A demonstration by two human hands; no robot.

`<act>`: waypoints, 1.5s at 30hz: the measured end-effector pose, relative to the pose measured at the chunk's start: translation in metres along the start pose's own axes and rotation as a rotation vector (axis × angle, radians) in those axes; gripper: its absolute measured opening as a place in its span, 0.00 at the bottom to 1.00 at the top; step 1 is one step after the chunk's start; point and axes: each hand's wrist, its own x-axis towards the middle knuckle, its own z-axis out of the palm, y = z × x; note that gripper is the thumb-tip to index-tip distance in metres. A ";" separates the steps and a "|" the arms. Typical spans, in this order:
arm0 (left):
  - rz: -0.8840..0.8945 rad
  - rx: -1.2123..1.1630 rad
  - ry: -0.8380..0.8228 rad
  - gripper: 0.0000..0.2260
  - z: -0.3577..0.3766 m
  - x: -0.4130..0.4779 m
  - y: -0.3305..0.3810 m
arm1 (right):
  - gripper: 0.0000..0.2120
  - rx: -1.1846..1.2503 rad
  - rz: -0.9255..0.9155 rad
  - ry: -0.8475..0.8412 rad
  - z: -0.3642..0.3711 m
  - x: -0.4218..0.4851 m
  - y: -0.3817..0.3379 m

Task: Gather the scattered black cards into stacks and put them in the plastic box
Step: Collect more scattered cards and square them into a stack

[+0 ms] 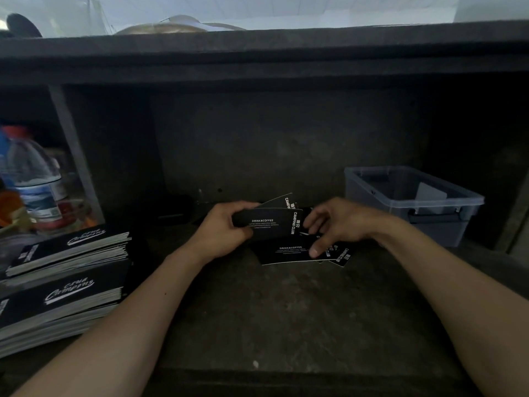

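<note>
My left hand (pixel 226 230) grips a small stack of black cards (pixel 266 223) printed "DRINK&COFFEE" and "CAMPING CLUB", held just above the dark shelf. One card fans out behind the stack. My right hand (pixel 335 224) reaches in from the right, fingers curled over loose black cards (pixel 286 253) lying on the shelf, its thumb pressing on the nearest one. More cards poke out under that hand. The clear plastic box (pixel 412 196) stands to the right at the back, open, with a pale card-like piece inside.
Two piles of black "Camping" booklets (pixel 68 270) lie at the left front. Behind them stand a water bottle (pixel 34 179) and other blurred items. A dark shelf wall (pixel 257 144) and overhang close in the back and top.
</note>
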 end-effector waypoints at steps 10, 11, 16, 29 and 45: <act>-0.029 -0.042 -0.032 0.27 -0.001 -0.005 0.010 | 0.31 0.194 -0.098 0.325 0.005 0.007 -0.004; -0.012 -0.026 -0.032 0.27 0.000 -0.005 0.008 | 0.32 0.226 -0.099 0.345 0.004 0.007 -0.003; 0.054 -0.007 0.013 0.20 0.001 -0.001 -0.002 | 0.34 0.274 -0.114 0.334 -0.001 0.005 -0.002; 0.029 -0.059 -0.025 0.15 0.006 -0.003 0.005 | 0.46 0.358 -0.054 0.443 0.023 0.021 -0.010; -0.047 0.679 -0.008 0.27 0.023 -0.010 0.016 | 0.24 -0.079 -0.250 0.344 0.052 0.018 -0.010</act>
